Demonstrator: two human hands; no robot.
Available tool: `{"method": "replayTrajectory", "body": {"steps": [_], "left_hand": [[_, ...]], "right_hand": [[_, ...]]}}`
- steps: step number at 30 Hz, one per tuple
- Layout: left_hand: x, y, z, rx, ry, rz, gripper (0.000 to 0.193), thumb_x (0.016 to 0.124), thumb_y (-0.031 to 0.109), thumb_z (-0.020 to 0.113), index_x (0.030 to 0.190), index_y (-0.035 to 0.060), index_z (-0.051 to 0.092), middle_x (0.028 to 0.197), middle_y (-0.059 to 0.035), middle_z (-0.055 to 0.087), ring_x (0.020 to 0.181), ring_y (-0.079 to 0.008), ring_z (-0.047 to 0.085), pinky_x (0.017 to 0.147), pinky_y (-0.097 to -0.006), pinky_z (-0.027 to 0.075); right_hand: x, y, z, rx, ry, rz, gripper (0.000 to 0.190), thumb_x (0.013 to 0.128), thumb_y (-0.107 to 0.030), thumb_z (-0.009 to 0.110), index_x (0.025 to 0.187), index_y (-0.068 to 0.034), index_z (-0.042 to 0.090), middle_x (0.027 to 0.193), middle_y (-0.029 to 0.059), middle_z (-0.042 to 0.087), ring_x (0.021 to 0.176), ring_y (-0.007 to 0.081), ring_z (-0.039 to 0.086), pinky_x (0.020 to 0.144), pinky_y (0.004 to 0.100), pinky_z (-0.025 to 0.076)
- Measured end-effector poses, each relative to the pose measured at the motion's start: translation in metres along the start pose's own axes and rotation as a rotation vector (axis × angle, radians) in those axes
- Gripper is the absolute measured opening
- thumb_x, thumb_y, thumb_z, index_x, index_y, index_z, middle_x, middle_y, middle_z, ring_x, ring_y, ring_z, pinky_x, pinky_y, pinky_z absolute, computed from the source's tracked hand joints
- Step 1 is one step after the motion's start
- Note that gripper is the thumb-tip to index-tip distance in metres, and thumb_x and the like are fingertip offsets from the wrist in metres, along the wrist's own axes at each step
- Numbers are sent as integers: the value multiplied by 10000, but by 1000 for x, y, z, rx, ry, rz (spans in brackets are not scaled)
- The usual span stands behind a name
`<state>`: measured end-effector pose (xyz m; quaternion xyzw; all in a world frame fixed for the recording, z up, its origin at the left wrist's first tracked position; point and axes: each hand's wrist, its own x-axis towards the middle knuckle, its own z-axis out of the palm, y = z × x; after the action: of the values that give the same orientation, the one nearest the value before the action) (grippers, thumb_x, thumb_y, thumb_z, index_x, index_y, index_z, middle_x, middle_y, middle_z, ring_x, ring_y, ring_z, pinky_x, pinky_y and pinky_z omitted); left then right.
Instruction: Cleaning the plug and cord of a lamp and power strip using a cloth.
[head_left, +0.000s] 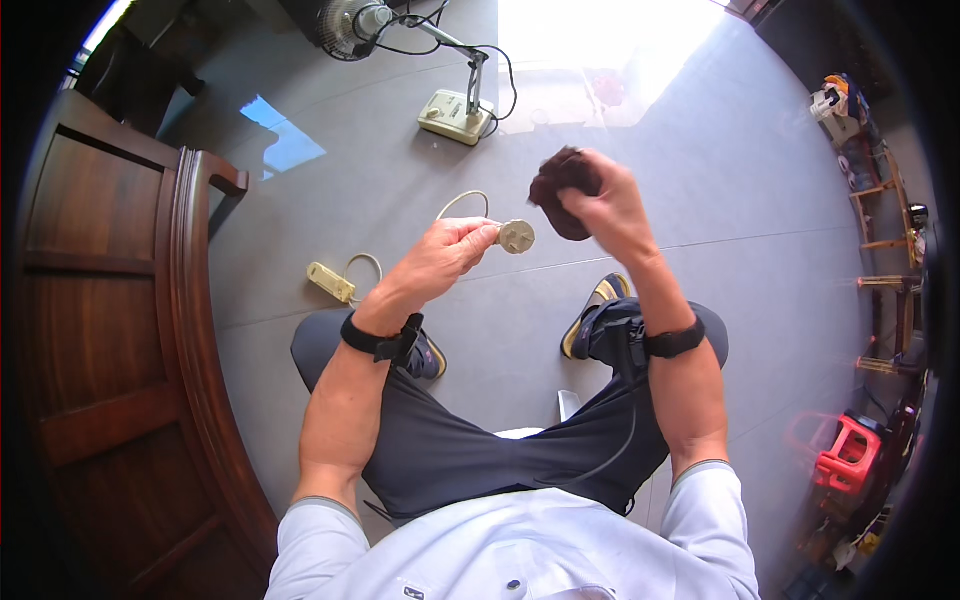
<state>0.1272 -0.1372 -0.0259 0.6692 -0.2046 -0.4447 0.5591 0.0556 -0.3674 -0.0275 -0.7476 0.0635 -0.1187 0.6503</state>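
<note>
Between the thumb and fingers of my left hand (450, 251) is a round beige electrical plug (516, 237), its metal prongs facing up. A pale cord (466, 195) curves away behind that hand. My right hand (613, 206) grips a bunched dark brown cloth (564, 191), held up to the right of the plug and apart from it. The cloth and fingers look slightly blurred. Low on the floor at the left lies a cream power strip or inline switch box (331, 283) with a looped cord; which of the two, I cannot tell.
A small fan (349, 28) on a jointed arm rises from a cream base (455, 116) on the grey tiled floor (750, 217). Dark wooden furniture (97, 330) borders the left. At the right are a wooden rack (889, 187) and a red plastic stool-like object (851, 454).
</note>
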Motion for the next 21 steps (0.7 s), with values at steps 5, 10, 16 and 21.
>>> {"method": "replayTrajectory", "body": {"steps": [5, 10, 16, 21], "left_hand": [[5, -4, 1, 17, -1, 30, 329, 1068, 336, 508, 921, 67, 628, 675, 103, 335, 605, -21, 273, 523, -226, 237], [4, -10, -1, 96, -32, 31, 329, 1073, 331, 495, 914, 75, 627, 672, 104, 334, 602, -22, 267, 521, -224, 232], [9, -17, -7, -64, 36, 29, 324, 1071, 348, 501, 943, 80, 629, 665, 103, 342, 596, -21, 282, 516, -213, 236], [17, -11, 3, -449, 119, 61, 252, 1082, 322, 472, 1047, 86, 555, 711, 57, 422, 583, -38, 336, 523, -198, 292]], "right_hand": [[-15, -15, 8, 295, -216, 170, 258, 858, -52, 684, 1109, 3, 664, 966, 45, 705, 862, 91, 634, 828, 267, 528], [-10, -4, 10, 42, -326, 180, 257, 818, -43, 686, 1068, 8, 657, 941, 55, 700, 845, 111, 639, 799, 286, 538], [-2, 3, 14, 66, 31, 74, 250, 808, 34, 559, 1040, 49, 651, 899, 79, 731, 812, 157, 701, 770, 287, 570], [-14, 3, 28, 249, 119, 53, 228, 873, -11, 600, 1090, 37, 650, 990, 84, 718, 877, 133, 690, 821, 259, 554]]}}
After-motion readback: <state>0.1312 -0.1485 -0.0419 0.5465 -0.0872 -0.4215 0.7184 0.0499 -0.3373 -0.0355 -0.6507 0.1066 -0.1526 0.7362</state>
